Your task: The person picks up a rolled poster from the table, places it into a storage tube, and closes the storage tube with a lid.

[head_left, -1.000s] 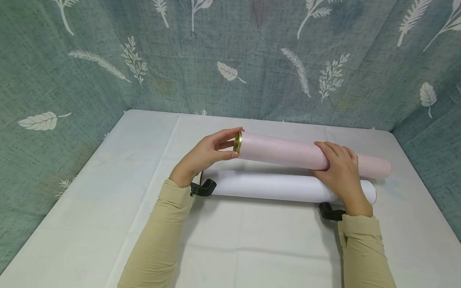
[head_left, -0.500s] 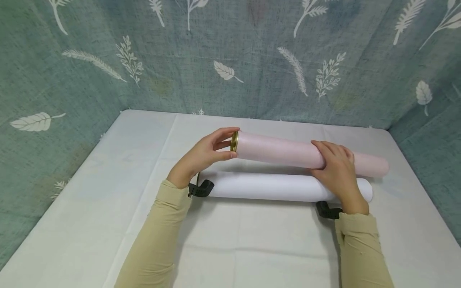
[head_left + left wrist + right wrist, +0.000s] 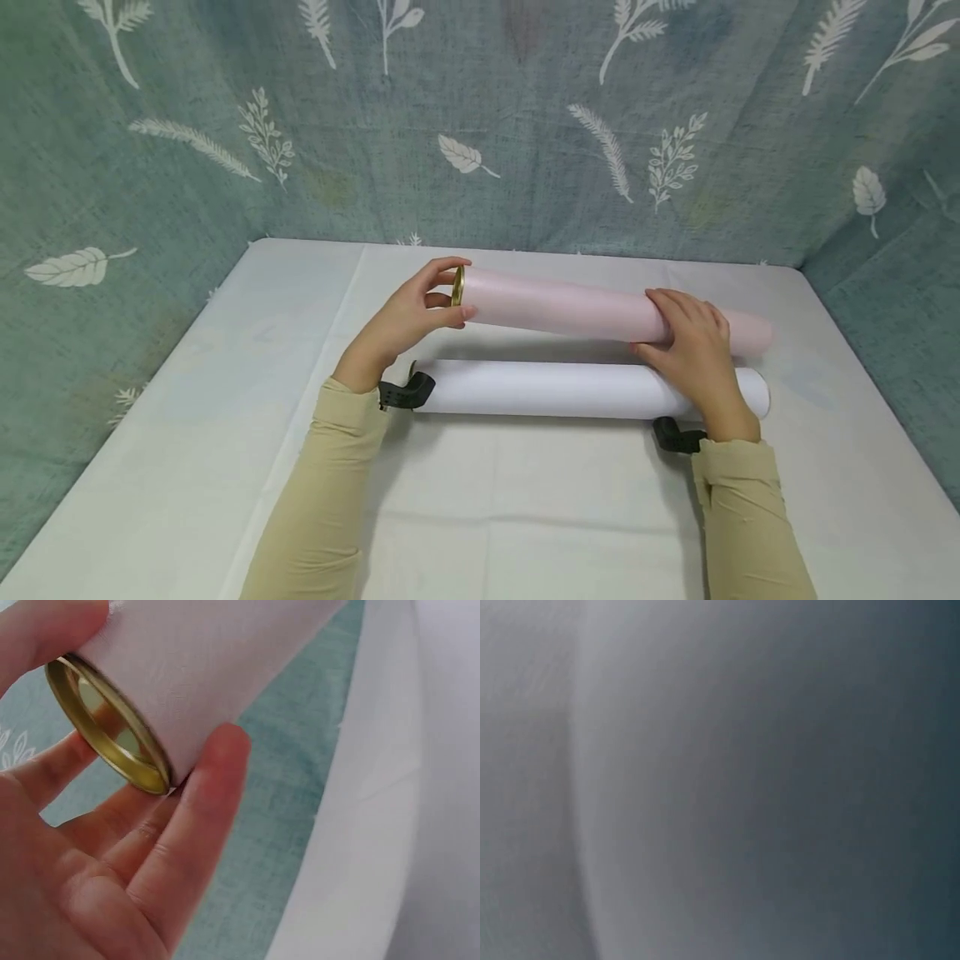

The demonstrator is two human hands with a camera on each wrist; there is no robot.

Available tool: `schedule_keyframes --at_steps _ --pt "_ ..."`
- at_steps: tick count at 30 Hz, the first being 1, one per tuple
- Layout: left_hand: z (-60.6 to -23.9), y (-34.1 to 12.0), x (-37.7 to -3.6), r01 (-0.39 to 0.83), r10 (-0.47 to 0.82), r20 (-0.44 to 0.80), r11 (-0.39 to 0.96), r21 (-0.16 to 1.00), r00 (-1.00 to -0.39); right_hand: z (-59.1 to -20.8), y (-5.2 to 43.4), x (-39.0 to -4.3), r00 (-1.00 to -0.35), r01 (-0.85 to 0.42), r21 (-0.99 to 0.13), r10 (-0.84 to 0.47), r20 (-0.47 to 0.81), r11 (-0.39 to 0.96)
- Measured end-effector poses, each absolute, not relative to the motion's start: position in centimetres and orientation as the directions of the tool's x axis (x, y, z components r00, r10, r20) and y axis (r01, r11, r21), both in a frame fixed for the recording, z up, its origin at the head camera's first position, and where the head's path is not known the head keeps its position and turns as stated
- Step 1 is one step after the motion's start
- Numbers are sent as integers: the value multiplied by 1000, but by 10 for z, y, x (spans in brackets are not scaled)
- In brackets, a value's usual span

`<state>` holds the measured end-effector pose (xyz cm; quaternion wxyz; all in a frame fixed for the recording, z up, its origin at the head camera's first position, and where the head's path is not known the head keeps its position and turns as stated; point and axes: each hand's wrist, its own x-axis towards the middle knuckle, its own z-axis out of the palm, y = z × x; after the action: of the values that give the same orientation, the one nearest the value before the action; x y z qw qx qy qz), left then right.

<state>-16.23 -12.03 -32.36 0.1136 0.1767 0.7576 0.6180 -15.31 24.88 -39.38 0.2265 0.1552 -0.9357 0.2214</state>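
- The left hand (image 3: 401,321) pinches the gold-rimmed left end of a pink tube (image 3: 570,306) between thumb and fingertips; the gold rim (image 3: 105,727) shows close in the left wrist view.
- The right hand (image 3: 690,350) curls over the tube's right part — the tube is held above a white table (image 3: 525,508).
- A white tube (image 3: 555,390) lies just nearer, partly behind the right hand.
- Leaf-print teal cloth (image 3: 480,125) hangs behind.
- The right wrist view is a grey blur; no writing is readable.

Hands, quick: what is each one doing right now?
Left hand: fingers curled round the gold-rimmed end of the pink tube, holding it.
Right hand: wrapped over the pink tube further along, gripping it above the white tube.
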Motion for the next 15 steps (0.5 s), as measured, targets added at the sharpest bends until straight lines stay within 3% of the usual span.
schedule_keyframes --at_steps 9,15 --pt "-314 -134 -163 149 374 69 188 971 -925 -389 248 -154 -880 -332 -363 -147 452 871" --pt "-316 -150 -163 106 343 29 210 972 -939 -387 249 -149 -946 -178 -442 -29 322 879"
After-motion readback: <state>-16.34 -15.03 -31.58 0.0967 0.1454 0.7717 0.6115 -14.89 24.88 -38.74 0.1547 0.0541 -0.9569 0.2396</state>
